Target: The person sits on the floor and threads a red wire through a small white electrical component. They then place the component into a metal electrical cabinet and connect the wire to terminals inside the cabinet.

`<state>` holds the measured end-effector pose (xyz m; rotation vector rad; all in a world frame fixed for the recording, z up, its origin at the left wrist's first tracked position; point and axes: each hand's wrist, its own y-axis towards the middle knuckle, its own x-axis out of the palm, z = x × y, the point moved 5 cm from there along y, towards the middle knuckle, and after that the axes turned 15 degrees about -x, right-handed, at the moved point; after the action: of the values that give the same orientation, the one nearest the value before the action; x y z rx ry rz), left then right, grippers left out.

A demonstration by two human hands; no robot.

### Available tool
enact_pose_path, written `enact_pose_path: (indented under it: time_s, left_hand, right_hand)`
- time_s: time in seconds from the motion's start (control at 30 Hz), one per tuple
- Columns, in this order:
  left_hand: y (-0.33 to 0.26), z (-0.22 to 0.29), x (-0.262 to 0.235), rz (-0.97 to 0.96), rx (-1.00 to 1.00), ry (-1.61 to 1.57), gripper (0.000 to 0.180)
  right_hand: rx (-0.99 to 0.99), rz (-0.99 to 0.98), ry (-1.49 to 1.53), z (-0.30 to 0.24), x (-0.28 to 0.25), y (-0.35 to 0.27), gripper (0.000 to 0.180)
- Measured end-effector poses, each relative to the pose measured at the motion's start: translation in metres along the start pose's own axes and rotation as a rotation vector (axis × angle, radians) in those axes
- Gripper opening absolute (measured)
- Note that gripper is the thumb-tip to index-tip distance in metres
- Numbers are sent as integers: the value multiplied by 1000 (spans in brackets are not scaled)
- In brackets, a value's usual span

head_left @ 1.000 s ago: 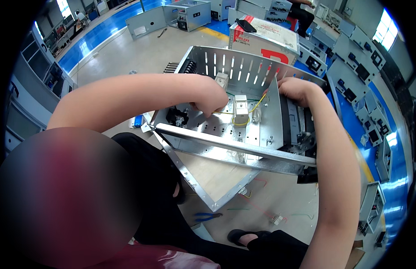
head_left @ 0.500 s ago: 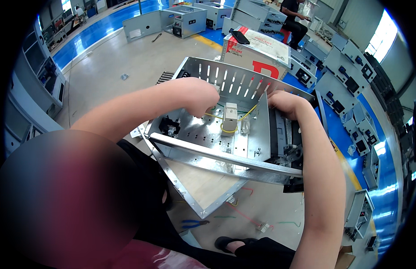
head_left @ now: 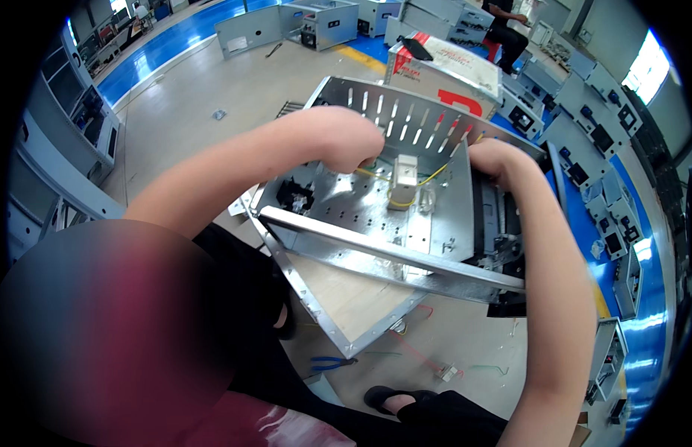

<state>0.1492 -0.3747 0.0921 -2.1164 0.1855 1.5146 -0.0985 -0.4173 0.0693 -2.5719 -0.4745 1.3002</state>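
Head view, looking down into an open, unpainted sheet-metal enclosure that stands on a pale concrete floor. Its far wall is pierced by a row of upright ventilation slots; its near rim is a folded metal rail running from the left corner to the right corner.

The left hand reaches over the left edge into the enclosure, fingers curled shut into a loose fist above the perforated base plate; what they pinch, if anything, is hidden under the knuckles. The right hand lies on the top of the right side wall, near the far right corner, fingers bent over the edge and apparently gripping it.

Between the hands, near the middle of the base plate, stands a small white rectangular component, with yellow wires looping from it toward the left hand.

A flat metal cover panel lies on the floor against the enclosure's near side. Blue-handled pliers lie just beyond the panel's near corner.
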Motion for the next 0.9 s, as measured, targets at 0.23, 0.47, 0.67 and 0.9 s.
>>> enact_pose_path:
  time_s: [0.23,0.47,0.67,0.9]
  left_hand:
    - [3,-7,0,23,43,-28,12]
    - [11,-7,0,-14,0,-45,17]
    - [13,-8,0,-26,-5,-41,13]
    - [11,-12,-2,58,-48,-43,12]
  right_hand:
    - [-65,-8,107,8,4,15,37]
    - [-85,-61,179,0,6,2,39]
    - [-97,-65,186,-4,4,-4,44]
    - [-86,-35,135,0,1,3,44]
